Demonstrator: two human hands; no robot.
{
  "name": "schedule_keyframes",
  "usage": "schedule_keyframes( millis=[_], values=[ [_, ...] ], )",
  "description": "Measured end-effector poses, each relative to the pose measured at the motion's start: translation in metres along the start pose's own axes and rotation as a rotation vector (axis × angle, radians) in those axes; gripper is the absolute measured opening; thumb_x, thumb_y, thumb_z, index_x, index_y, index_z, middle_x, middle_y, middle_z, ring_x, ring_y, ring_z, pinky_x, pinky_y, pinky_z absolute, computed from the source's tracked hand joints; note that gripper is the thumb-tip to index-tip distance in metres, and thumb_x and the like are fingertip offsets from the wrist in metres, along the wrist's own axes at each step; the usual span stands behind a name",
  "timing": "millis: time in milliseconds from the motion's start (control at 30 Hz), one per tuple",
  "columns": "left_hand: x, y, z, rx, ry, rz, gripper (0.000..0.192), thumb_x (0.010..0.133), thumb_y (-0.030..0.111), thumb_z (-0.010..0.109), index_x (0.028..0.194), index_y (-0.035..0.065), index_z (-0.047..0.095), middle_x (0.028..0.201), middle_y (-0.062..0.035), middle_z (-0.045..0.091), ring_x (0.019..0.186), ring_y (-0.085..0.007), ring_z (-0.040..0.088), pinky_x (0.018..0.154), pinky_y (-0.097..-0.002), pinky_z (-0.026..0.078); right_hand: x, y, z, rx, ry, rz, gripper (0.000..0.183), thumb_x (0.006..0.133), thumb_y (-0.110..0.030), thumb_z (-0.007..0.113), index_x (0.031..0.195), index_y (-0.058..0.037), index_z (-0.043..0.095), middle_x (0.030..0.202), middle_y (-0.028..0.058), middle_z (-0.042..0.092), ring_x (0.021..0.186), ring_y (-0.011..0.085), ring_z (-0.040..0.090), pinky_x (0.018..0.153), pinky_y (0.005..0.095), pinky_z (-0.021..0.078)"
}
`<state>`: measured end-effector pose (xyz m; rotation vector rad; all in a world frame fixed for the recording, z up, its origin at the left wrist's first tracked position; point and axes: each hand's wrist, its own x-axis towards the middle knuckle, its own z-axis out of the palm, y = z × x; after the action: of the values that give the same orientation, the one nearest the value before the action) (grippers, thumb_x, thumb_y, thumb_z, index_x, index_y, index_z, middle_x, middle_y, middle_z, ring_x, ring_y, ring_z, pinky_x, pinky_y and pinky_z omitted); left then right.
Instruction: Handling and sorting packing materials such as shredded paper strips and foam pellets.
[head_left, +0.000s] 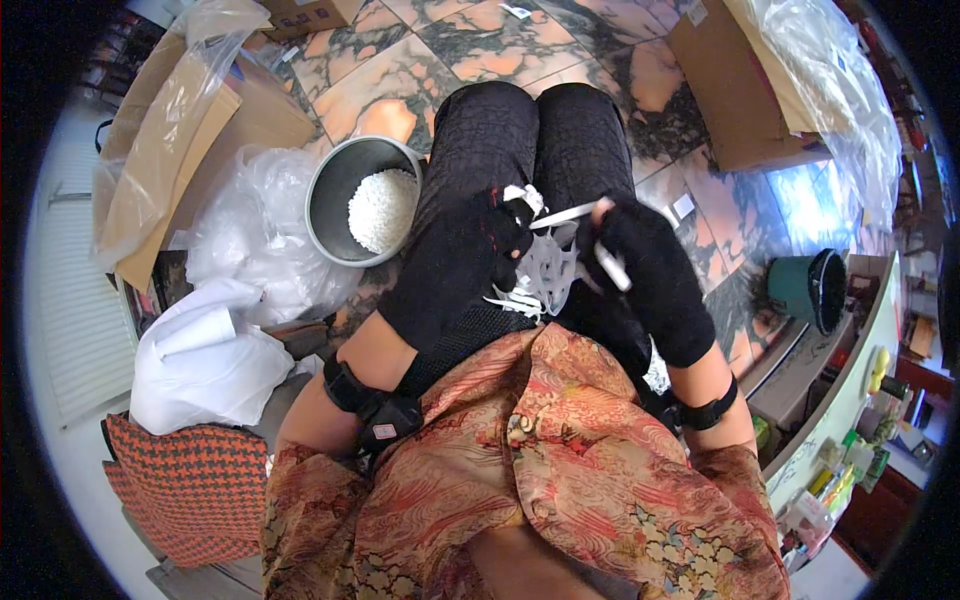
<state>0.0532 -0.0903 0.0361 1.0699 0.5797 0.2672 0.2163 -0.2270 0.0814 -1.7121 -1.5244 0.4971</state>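
My left hand (469, 259), in a black fingerless glove, is over my lap, curled around small white pieces (525, 196). My right hand (651, 262), gloved the same way, pinches the end of a thin white strip (566, 215), which reaches across towards my left hand. A second white piece (613, 266) shows against my right palm; its far end is hidden. Between the hands, a crumpled translucent plastic bag (551, 274) lies on my lap, and several flat white strips (516, 302) lie beside it.
A grey bucket (324, 214) partly filled with small white pieces (384, 210) stands to the left of my legs. Clear plastic bags (259, 225) and a cardboard box (277, 127) lie beyond it. On the right are another cardboard box (739, 112), a green bin (795, 285) and a cluttered table (825, 420).
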Motion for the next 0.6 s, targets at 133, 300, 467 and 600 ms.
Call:
schedule_keyframes(
  millis=[133, 300, 467, 600],
  values=[
    [-0.004, 0.008, 0.003, 0.758, -0.171, 0.175, 0.015, 0.091, 0.013, 0.048, 0.101, 0.0039, 0.055, 0.081, -0.0051, 0.056, 0.073, -0.0132, 0.055, 0.064, -0.0265, 0.046, -0.009, 0.014, -0.001, -0.192, 0.186, -0.039, 0.024, 0.089, -0.008, 0.055, 0.111, -0.0002, 0.056, 0.096, 0.0114, 0.063, 0.084, 0.0218, 0.062, 0.073, 0.0304, 0.0463],
    [-0.015, 0.020, 0.016, 0.524, -0.364, -0.169, 0.020, 0.089, 0.010, 0.048, 0.106, 0.0026, 0.055, 0.094, -0.0113, 0.059, 0.082, -0.0217, 0.057, 0.072, -0.0296, 0.048, -0.002, 0.018, -0.010, 0.182, 0.416, 0.329, 0.030, 0.091, -0.014, 0.051, 0.118, -0.0010, 0.055, 0.086, 0.0133, 0.064, 0.074, 0.0234, 0.062, 0.068, 0.0320, 0.0487],
    [-0.019, 0.011, 0.010, 0.808, -0.374, 0.054, 0.030, 0.086, 0.006, 0.047, 0.115, 0.0013, 0.053, 0.110, -0.0143, 0.056, 0.105, -0.0289, 0.053, 0.093, -0.0371, 0.042, -0.003, 0.083, -0.088, -0.485, 0.573, 0.280, 0.018, 0.085, -0.017, 0.053, 0.089, -0.0055, 0.067, 0.077, 0.0099, 0.067, 0.069, 0.0221, 0.064, 0.062, 0.0309, 0.0485],
    [-0.016, 0.009, -0.015, 1.089, -0.353, 0.269, 0.032, 0.087, 0.008, 0.047, 0.117, 0.0000, 0.052, 0.110, -0.0162, 0.055, 0.109, -0.0323, 0.051, 0.097, -0.0418, 0.039, -0.047, 0.131, -0.155, -0.811, 0.652, 0.385, 0.022, 0.081, -0.019, 0.064, 0.095, -0.0024, 0.059, 0.084, 0.0125, 0.063, 0.077, 0.0283, 0.062, 0.068, 0.0352, 0.0488]
  ],
)
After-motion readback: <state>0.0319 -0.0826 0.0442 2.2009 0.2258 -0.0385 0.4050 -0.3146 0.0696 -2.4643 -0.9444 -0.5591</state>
